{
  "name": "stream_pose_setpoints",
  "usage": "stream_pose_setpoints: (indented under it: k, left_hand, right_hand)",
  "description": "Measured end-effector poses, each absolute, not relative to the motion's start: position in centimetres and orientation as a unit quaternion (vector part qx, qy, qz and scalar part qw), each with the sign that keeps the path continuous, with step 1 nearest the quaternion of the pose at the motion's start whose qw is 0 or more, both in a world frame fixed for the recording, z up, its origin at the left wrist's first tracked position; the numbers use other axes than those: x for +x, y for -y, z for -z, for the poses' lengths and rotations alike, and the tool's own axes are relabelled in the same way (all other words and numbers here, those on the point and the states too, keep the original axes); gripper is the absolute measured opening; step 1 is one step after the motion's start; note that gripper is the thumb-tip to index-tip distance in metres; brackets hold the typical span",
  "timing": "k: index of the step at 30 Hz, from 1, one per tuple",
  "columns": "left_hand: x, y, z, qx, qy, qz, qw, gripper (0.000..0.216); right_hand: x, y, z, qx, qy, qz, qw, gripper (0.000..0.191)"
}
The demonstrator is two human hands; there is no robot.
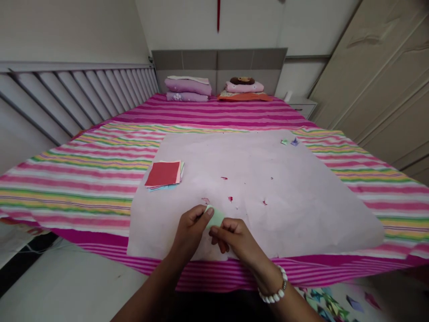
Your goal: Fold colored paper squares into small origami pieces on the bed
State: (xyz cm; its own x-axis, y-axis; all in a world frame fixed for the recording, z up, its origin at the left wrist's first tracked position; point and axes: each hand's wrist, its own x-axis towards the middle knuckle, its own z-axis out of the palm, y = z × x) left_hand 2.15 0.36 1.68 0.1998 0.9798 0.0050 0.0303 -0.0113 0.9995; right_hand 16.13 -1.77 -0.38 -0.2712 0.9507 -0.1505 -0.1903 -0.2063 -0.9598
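A small piece of light green paper (217,217), seemingly folded, is held between my two hands above the near edge of a large white sheet. My left hand (191,226) pinches its upper left corner between thumb and fingers. On the other side, my right hand (233,235) grips the lower right corner, fingers curled, a white bead bracelet on the wrist. To the left lies a stack of square coloured papers (162,174) with red on top. At the sheet's far right rest a small green folded paper (284,142) and a purple one (294,141).
The white sheet (301,210) covers the middle of a bed with a striped cover (77,179). Red marks or scraps dot it. Folded bedding (188,86) and pillows (244,87) stand by the headboard. Several coloured paper pieces (335,308) lie on the floor at lower right.
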Motion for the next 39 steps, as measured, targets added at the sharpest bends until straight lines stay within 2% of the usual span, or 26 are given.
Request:
stream_pose_setpoints:
  k: [3, 6, 7, 9, 10, 14, 19, 24, 27, 32, 39]
  left_hand:
    - [2.2, -0.5, -1.2, 0.534, -0.459, -0.444, 0.554, 0.036]
    - [2.1, -0.9, -0.8, 0.516, -0.449, -0.459, 0.567, 0.020]
    - [2.1, -1.0, -0.7, 0.508, -0.438, -0.471, 0.573, 0.022]
    - [2.0, -1.1, -0.6, 0.490, -0.413, -0.493, 0.588, 0.040]
    - [1.9, -1.0, -0.6, 0.488, -0.400, -0.498, 0.595, 0.041]
    - [1.7, -0.7, -0.8, 0.522, -0.375, -0.472, 0.604, 0.019]
    - [1.2, -0.7, -1.2, 0.528, -0.391, -0.451, 0.604, 0.016]
    - [0.8, -0.6, -1.5, 0.525, -0.376, -0.437, 0.625, 0.015]
    - [0.9, -0.5, -1.7, 0.523, -0.370, -0.437, 0.632, 0.015]
    - [1.0, -0.4, -2.0, 0.518, -0.384, -0.436, 0.628, 0.015]
    - [1.2, -0.1, -2.4, 0.518, -0.397, -0.431, 0.624, 0.017]
  right_hand:
    - [16.3, 1.7, 0.3, -0.416, 0.457, -0.657, 0.432, 0.031]
    - [16.6, 1.5, 0.6, -0.425, 0.457, -0.644, 0.443, 0.032]
    - [16.8, 1.5, 0.8, -0.428, 0.455, -0.638, 0.450, 0.033]
    - [17.1, 1.4, 1.1, -0.433, 0.449, -0.629, 0.463, 0.033]
    - [17.2, 1.4, 1.2, -0.433, 0.448, -0.628, 0.467, 0.034]
    - [17.2, 1.5, 1.2, -0.428, 0.451, -0.630, 0.466, 0.035]
    - [16.9, 1.6, 0.4, -0.410, 0.460, -0.618, 0.488, 0.027]
    - [17.6, 1.5, 0.5, -0.387, 0.441, -0.585, 0.560, 0.045]
    - [18.2, 1.3, 0.8, -0.387, 0.475, -0.555, 0.562, 0.035]
    - [18.8, 1.1, 0.5, -0.423, 0.553, -0.442, 0.565, 0.023]
    - [18.1, 1.4, 0.1, -0.402, 0.470, -0.549, 0.562, 0.028]
